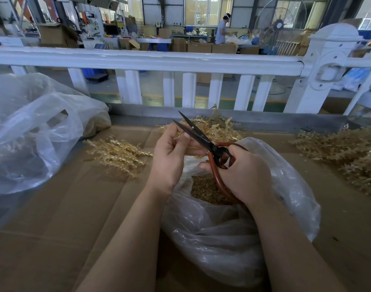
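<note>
- Gripping black-bladed scissors with red-brown loop handles [203, 137]: right hand [245, 175], blades parted, above clear plastic bag of amber bits [222, 239].
- Left hand [172, 150]: fingertips bunched beside blades; whether they grasp anything, cannot tell.

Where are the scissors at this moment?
In the head view, the scissors are at centre, held by the right hand above the open plastic bag, blades beside the left hand.
</note>
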Demonstrator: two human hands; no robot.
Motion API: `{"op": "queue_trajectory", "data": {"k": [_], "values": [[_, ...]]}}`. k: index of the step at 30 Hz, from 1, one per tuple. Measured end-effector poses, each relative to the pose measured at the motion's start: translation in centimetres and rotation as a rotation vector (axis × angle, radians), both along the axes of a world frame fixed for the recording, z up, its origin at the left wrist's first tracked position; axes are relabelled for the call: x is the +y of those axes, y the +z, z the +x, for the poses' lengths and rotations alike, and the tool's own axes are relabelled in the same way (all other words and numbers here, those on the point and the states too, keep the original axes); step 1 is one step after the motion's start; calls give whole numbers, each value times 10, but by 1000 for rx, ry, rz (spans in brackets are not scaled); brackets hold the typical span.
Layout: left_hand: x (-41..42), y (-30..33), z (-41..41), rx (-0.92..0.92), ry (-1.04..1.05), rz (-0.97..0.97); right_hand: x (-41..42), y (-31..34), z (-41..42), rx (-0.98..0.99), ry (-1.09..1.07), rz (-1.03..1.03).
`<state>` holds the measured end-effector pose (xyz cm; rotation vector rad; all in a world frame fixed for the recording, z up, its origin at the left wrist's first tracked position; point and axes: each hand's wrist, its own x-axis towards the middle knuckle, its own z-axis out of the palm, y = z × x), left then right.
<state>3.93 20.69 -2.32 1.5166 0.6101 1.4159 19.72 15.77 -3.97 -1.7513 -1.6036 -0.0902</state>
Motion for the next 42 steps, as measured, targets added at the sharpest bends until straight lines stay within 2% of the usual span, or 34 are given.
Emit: {"op": "queue_trajectory", "data": {"k": [8,42], "values": [[1,-1,0,38,48,5,1,-1,0,-24,-9,30],[0,0,1,-25,24,0,0,-2,0,32,49,103]]}}
